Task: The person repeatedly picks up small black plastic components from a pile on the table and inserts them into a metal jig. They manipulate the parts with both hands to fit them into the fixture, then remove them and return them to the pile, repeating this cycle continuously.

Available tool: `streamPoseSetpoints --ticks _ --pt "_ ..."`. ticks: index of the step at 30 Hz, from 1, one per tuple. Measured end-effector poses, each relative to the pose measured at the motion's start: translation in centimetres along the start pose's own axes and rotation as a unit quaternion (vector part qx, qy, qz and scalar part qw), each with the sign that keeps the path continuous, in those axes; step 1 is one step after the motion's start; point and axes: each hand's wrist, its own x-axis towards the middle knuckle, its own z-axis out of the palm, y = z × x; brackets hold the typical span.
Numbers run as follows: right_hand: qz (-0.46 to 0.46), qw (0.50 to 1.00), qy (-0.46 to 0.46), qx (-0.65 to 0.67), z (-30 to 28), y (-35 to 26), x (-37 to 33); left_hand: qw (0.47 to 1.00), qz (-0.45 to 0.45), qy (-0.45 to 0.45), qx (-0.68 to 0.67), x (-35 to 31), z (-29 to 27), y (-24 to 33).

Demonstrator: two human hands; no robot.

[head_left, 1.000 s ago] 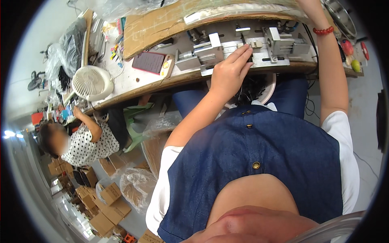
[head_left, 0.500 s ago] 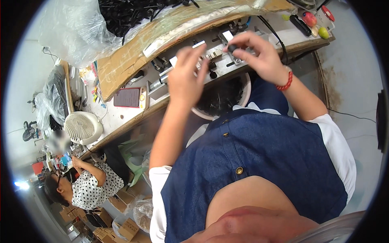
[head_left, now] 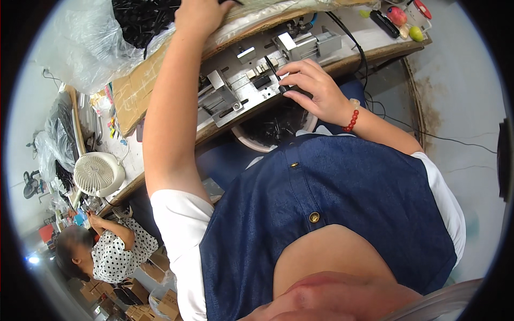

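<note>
My right hand is over the near side of a metal clamping fixture, pinching a thin black rod-like part with a thicker end near the thumb. A small black block sits on the fixture just left of those fingertips. My left hand reaches to the far side, beside a heap of black plastic parts. The top of the picture cuts off its fingertips. A black piece shows at its right side, but whether the hand holds it is unclear.
Cardboard and clear plastic wrap lie along the bench. Below its front edge is a round tub with black parts. A white fan stands at left, near a co-worker in a dotted top. Black cables cross the right side.
My left hand has left the fixture and moved far and left to the heap. My right hand has come nearer and left, and now has the thin black part between its fingers.
</note>
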Motion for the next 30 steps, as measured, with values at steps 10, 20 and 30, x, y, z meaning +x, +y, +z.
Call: streamPoseSetpoints --ticks 10,20,30 --pt "-0.065 0.99 -0.039 -0.119 2.2 0.4 1.0 0.996 0.081 0.0 -0.04 -5.2 -3.2 -4.1" --pt "-0.104 0.966 -0.045 -0.233 3.6 0.9 2.0 0.999 -0.017 0.008 0.026 -6.5 -3.5 -3.0" --pt "-0.099 0.969 -0.084 -0.212 2.9 1.2 2.3 0.8 -0.213 0.1 -0.552 -5.2 -4.1 -3.2"
